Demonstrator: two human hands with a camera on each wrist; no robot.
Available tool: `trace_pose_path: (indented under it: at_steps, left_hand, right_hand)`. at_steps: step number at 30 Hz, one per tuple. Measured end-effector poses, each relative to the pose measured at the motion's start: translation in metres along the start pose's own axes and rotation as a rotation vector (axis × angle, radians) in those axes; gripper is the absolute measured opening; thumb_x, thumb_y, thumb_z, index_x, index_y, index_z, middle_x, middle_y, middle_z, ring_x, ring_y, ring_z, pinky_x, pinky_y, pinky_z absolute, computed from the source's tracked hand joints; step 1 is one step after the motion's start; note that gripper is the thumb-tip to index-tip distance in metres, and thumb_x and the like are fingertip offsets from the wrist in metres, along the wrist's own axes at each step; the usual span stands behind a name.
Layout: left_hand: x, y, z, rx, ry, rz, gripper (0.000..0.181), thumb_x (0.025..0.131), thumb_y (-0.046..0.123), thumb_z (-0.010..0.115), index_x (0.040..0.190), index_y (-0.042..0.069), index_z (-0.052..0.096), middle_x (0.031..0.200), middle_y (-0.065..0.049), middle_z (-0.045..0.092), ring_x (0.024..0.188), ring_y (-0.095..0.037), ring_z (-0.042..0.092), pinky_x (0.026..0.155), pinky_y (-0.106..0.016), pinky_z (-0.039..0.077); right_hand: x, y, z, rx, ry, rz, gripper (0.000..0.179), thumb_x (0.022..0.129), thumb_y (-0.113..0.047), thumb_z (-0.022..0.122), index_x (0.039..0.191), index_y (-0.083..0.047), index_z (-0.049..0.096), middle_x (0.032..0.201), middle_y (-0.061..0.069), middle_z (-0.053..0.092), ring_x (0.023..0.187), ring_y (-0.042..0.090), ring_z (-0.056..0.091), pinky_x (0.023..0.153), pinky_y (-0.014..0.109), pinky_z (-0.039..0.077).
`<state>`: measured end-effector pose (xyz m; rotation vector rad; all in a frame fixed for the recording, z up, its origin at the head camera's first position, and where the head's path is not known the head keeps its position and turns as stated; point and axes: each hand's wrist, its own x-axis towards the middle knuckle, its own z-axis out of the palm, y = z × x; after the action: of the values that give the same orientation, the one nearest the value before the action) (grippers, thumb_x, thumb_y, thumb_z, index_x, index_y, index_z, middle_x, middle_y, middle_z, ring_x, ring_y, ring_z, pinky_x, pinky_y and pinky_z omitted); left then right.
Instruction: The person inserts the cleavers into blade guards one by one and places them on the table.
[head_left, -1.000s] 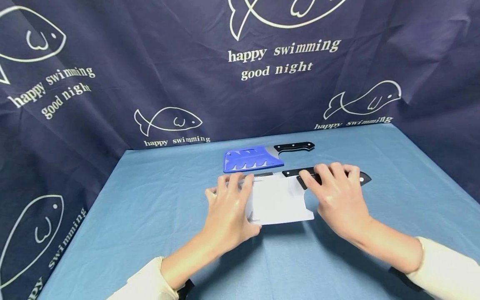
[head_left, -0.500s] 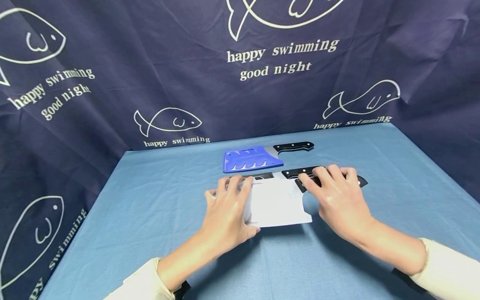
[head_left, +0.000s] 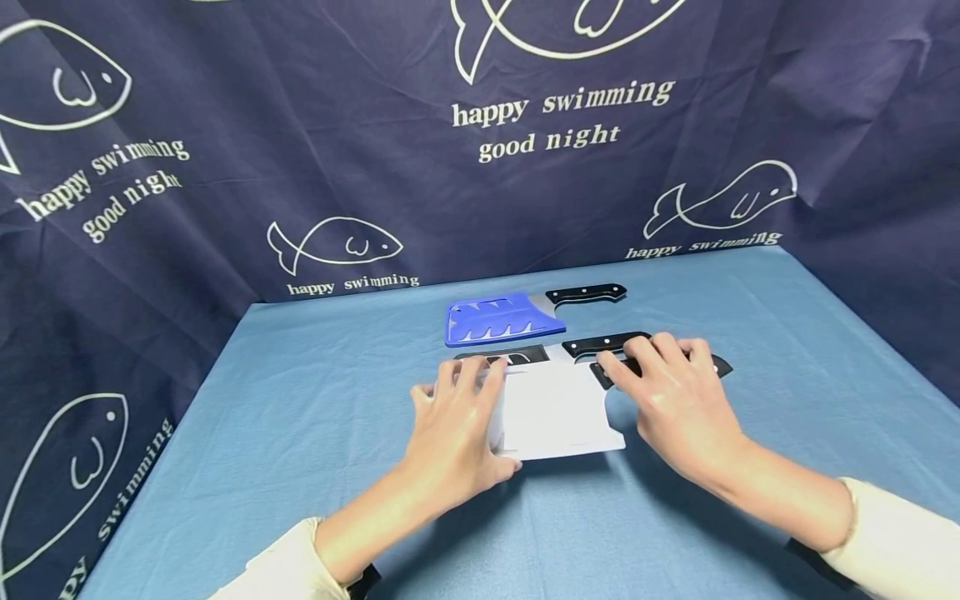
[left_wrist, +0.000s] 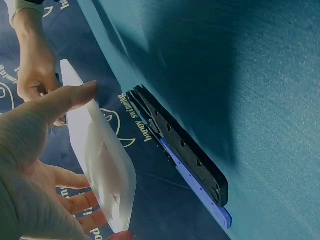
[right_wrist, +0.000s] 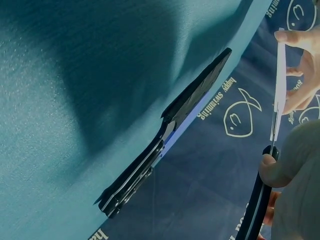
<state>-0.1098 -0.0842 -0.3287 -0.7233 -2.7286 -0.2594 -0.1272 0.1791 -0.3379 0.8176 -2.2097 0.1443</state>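
Raised above the table, a cleaver with its blade in a white sheath spans both hands. My left hand grips the sheath's left end, thumb on the near edge and fingers over the far edge. My right hand holds the cleaver's black handle, with the thumb lying along it. A sliver of bare blade shows between handle and sheath in the right wrist view. Beyond them on the table lies a second cleaver in a black sheath, partly hidden in the head view by the white sheath and my hands.
A third cleaver, in a blue sheath, lies farther back with its black handle pointing right. The blue tablecloth runs back to a dark curtain printed with white fish and lettering.
The white-sheathed cleaver has come slightly down and toward me, still in both hands. More of the black-sheathed cleaver shows behind it. The other cleavers stay in place.
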Motion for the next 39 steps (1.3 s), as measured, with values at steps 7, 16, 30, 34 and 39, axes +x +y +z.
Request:
trace_pose_path:
  at_steps: [7,16,30,34,39]
  left_hand:
    - [-0.001,0.001,0.003,0.000,-0.025,-0.008,0.109,0.050,0.051,0.089,0.141,0.013,0.043,0.130,-0.009,0.048,0.120,-0.032,0.041,0.078,-0.056,0.036]
    - [-0.001,0.002,0.006,-0.017,-0.077,-0.022,0.108,0.049,0.051,0.090,0.139,0.012,0.044,0.125,-0.008,0.050,0.116,-0.030,0.041,0.076,-0.055,0.037]
    - [-0.005,0.006,0.020,-0.080,-0.310,-0.077,0.111,0.048,0.056,0.089,0.140,0.010,0.047,0.125,-0.006,0.050,0.112,-0.026,0.043,0.076,-0.053,0.042]
    - [-0.005,0.007,0.025,-0.088,-0.388,-0.098,0.109,0.049,0.057,0.088,0.139,0.010,0.048,0.127,-0.007,0.049,0.117,-0.027,0.042,0.084,-0.061,0.041]
    - [-0.007,0.006,0.030,-0.116,-0.446,-0.099,0.105,0.051,0.056,0.088,0.138,0.009,0.050,0.130,-0.009,0.048,0.124,-0.031,0.042,0.089,-0.069,0.036]
  right_hand:
    - [-0.002,0.000,0.000,0.005,-0.047,0.002,0.051,0.060,0.013,0.042,0.103,-0.008,0.061,0.086,0.012,0.050,0.075,0.032,0.045,0.066,0.051,0.036]
    - [-0.006,-0.001,0.003,0.011,-0.099,0.005,0.051,0.059,0.011,0.043,0.102,-0.009,0.062,0.082,0.009,0.047,0.075,0.031,0.044,0.065,0.049,0.036]
    - [-0.021,-0.006,0.008,0.036,-0.327,-0.001,0.042,0.064,0.007,0.071,0.103,-0.010,0.066,0.083,0.004,0.045,0.078,0.025,0.042,0.062,0.040,0.032]
    - [-0.026,-0.007,0.012,0.065,-0.389,0.016,0.040,0.068,0.001,0.076,0.105,-0.011,0.068,0.084,0.001,0.045,0.079,0.022,0.043,0.062,0.035,0.028]
    - [-0.030,-0.009,0.017,0.088,-0.467,0.058,0.033,0.074,-0.004,0.076,0.105,-0.015,0.070,0.082,-0.003,0.045,0.081,0.020,0.045,0.062,0.033,0.029]
